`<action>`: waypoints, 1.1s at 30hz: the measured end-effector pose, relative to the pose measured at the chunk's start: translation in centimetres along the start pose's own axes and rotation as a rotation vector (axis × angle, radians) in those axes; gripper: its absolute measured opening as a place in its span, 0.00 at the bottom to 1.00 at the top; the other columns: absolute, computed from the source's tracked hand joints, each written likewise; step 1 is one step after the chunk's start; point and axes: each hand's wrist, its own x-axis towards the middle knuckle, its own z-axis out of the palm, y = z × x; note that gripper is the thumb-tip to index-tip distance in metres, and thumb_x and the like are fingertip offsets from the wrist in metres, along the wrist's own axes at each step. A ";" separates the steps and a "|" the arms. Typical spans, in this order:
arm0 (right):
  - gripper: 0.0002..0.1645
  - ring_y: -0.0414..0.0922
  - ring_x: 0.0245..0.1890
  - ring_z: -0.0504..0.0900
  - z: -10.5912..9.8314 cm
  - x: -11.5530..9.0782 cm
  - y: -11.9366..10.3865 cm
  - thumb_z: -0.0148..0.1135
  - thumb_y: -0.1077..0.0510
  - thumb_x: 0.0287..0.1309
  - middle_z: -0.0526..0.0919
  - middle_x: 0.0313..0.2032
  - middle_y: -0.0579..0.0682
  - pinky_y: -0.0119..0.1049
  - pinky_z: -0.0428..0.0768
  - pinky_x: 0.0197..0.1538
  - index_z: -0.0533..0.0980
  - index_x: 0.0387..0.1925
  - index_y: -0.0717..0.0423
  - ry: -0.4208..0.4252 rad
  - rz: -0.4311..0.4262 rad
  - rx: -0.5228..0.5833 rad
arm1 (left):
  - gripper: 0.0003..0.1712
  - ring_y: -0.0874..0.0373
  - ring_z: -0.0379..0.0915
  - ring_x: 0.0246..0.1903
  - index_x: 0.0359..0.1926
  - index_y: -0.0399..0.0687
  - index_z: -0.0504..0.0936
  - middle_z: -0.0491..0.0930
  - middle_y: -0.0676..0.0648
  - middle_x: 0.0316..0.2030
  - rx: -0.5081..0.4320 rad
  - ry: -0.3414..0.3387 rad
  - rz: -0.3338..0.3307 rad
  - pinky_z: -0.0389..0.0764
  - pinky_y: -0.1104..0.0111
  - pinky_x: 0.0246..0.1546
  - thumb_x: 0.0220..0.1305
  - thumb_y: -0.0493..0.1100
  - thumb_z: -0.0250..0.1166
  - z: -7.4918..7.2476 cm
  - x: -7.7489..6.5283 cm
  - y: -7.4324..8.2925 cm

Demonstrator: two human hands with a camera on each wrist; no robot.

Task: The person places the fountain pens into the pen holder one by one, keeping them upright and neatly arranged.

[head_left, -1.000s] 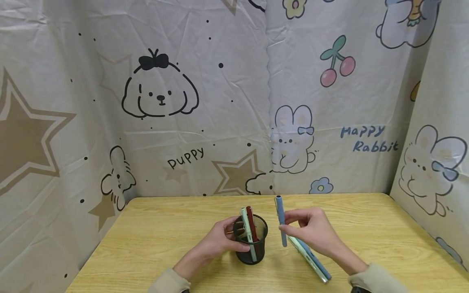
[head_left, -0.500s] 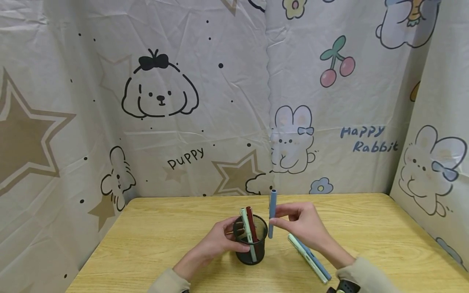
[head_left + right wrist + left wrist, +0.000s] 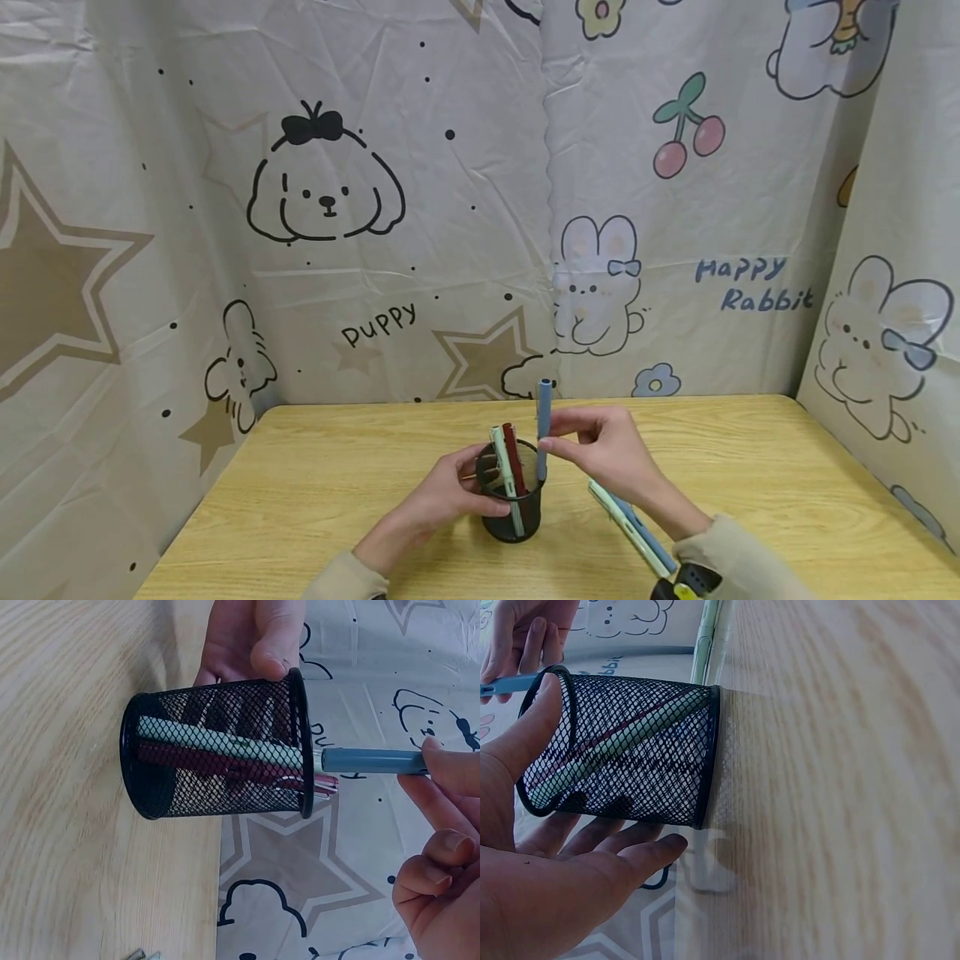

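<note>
A black mesh pen holder stands on the table with a light green pen and a dark red pen leaning inside. My left hand grips it from the left, thumb near the rim and fingers around the far side, as the left wrist view shows. My right hand pinches a blue pen upright between thumb and fingers. Its lower end is right at the holder's right rim; in the right wrist view the blue pen points toward the mouth.
On the wooden table, a light green pen and a blue pen lie side by side, right of the holder and partly under the right forearm. A patterned cloth hangs behind the table.
My right hand has carried the blue pen left and slightly up, from beside the holder to its rim. My left hand and the holder have stayed in place.
</note>
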 end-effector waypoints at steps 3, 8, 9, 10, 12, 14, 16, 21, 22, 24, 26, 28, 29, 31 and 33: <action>0.09 0.37 0.16 0.60 0.5 0.3 0.1 0.80 0.61 0.57 0.92 0.37 0.50 0.29 0.58 0.23 0.91 0.41 0.57 -0.006 -0.002 0.010 | 0.48 0.43 0.78 0.62 0.76 0.44 0.71 0.80 0.43 0.63 -0.002 -0.002 0.004 0.79 0.54 0.63 0.56 0.28 0.80 0.0 0.0 0.0; 0.10 0.37 0.17 0.62 1.3 0.6 0.4 0.80 0.62 0.57 0.92 0.37 0.50 0.28 0.59 0.24 0.90 0.41 0.57 -0.020 0.004 0.024 | 0.47 0.43 0.78 0.62 0.75 0.44 0.71 0.80 0.42 0.63 -0.004 -0.003 0.004 0.79 0.54 0.63 0.57 0.29 0.80 -0.1 0.0 0.0; 0.10 0.37 0.17 0.62 1.5 0.7 0.5 0.80 0.62 0.57 0.92 0.37 0.50 0.28 0.59 0.24 0.90 0.42 0.57 -0.023 0.000 0.026 | 0.46 0.42 0.78 0.62 0.75 0.44 0.71 0.80 0.42 0.63 -0.003 -0.004 0.003 0.79 0.54 0.63 0.57 0.29 0.79 -0.1 0.0 0.0; 0.10 0.37 0.17 0.62 1.6 0.8 0.6 0.80 0.62 0.57 0.92 0.37 0.50 0.28 0.59 0.24 0.90 0.42 0.57 -0.027 -0.004 0.028 | 0.46 0.43 0.78 0.62 0.75 0.44 0.72 0.80 0.42 0.63 0.000 -0.004 0.003 0.79 0.54 0.63 0.57 0.29 0.79 -0.1 0.0 0.0; 0.11 0.37 0.18 0.63 1.9 0.9 0.8 0.79 0.62 0.58 0.92 0.37 0.51 0.29 0.58 0.24 0.90 0.43 0.58 -0.034 -0.023 0.028 | 0.45 0.43 0.78 0.62 0.75 0.45 0.72 0.81 0.42 0.63 -0.001 -0.004 0.002 0.79 0.55 0.62 0.58 0.30 0.79 -0.1 0.0 0.0; 0.11 0.37 0.19 0.70 2.2 1.0 0.9 0.79 0.62 0.58 0.92 0.38 0.52 0.29 0.58 0.24 0.91 0.44 0.57 -0.044 -0.047 0.034 | 0.45 0.43 0.78 0.61 0.75 0.44 0.72 0.81 0.42 0.62 -0.002 -0.006 0.004 0.79 0.55 0.62 0.58 0.29 0.79 -0.1 0.0 0.0; 0.11 0.40 0.24 0.79 2.6 1.0 1.0 0.79 0.62 0.59 0.92 0.39 0.52 0.29 0.58 0.24 0.91 0.44 0.55 -0.053 -0.063 0.043 | 0.46 0.43 0.79 0.61 0.75 0.44 0.71 0.81 0.42 0.62 -0.007 -0.007 0.004 0.79 0.55 0.62 0.57 0.29 0.79 0.0 0.0 0.0; 0.11 0.47 0.36 0.88 3.4 1.0 1.3 0.78 0.63 0.60 0.92 0.40 0.51 0.28 0.64 0.26 0.90 0.45 0.57 -0.073 -0.064 0.053 | 0.46 0.44 0.79 0.61 0.75 0.45 0.72 0.81 0.42 0.62 -0.008 -0.006 0.004 0.78 0.54 0.63 0.57 0.29 0.79 -0.1 0.0 0.0; 0.12 0.46 0.36 0.88 3.5 1.0 1.4 0.78 0.63 0.60 0.92 0.40 0.52 0.28 0.66 0.26 0.90 0.45 0.58 -0.076 -0.062 0.051 | 0.45 0.44 0.79 0.61 0.75 0.45 0.73 0.81 0.42 0.62 -0.007 -0.006 0.005 0.78 0.54 0.63 0.57 0.29 0.79 -0.1 0.0 -0.1; 0.13 0.46 0.37 0.88 3.8 1.0 1.5 0.77 0.63 0.60 0.92 0.41 0.51 0.27 0.69 0.28 0.90 0.47 0.59 -0.084 -0.054 0.048 | 0.45 0.44 0.79 0.61 0.75 0.45 0.73 0.81 0.41 0.63 -0.008 -0.007 0.010 0.78 0.54 0.63 0.57 0.29 0.79 0.0 0.0 -0.1; 0.13 0.45 0.38 0.89 4.0 1.0 1.7 0.77 0.63 0.60 0.92 0.41 0.51 0.28 0.73 0.30 0.90 0.47 0.58 -0.090 -0.048 0.042 | 0.44 0.44 0.79 0.61 0.74 0.45 0.73 0.81 0.41 0.63 -0.013 -0.009 0.013 0.78 0.55 0.63 0.57 0.29 0.79 0.0 0.1 -0.1; 0.13 0.46 0.36 0.88 4.1 1.0 1.9 0.78 0.63 0.60 0.92 0.40 0.50 0.28 0.72 0.29 0.90 0.47 0.58 -0.090 -0.042 0.032 | 0.44 0.44 0.79 0.60 0.74 0.45 0.73 0.81 0.41 0.63 -0.016 -0.010 0.015 0.78 0.55 0.63 0.57 0.28 0.78 0.0 0.1 -0.1; 0.13 0.46 0.35 0.87 4.1 1.0 2.0 0.78 0.63 0.59 0.92 0.40 0.49 0.28 0.72 0.29 0.90 0.47 0.58 -0.091 -0.039 0.028 | 0.44 0.44 0.80 0.60 0.74 0.45 0.73 0.81 0.41 0.63 -0.017 -0.010 0.015 0.78 0.55 0.63 0.57 0.28 0.78 0.0 0.1 -0.1; 0.13 0.45 0.35 0.87 4.2 1.0 2.1 0.78 0.62 0.59 0.92 0.40 0.49 0.28 0.73 0.29 0.90 0.47 0.59 -0.093 -0.034 0.022 | 0.44 0.44 0.80 0.60 0.74 0.44 0.73 0.81 0.41 0.63 -0.017 -0.010 0.013 0.78 0.55 0.64 0.57 0.28 0.78 0.0 0.1 -0.1; 0.14 0.45 0.36 0.88 4.3 0.9 2.1 0.78 0.62 0.59 0.92 0.40 0.49 0.28 0.72 0.29 0.89 0.47 0.59 -0.095 -0.026 0.019 | 0.45 0.44 0.80 0.60 0.74 0.44 0.72 0.81 0.40 0.63 -0.018 -0.011 0.010 0.78 0.54 0.64 0.57 0.28 0.78 0.0 0.1 0.0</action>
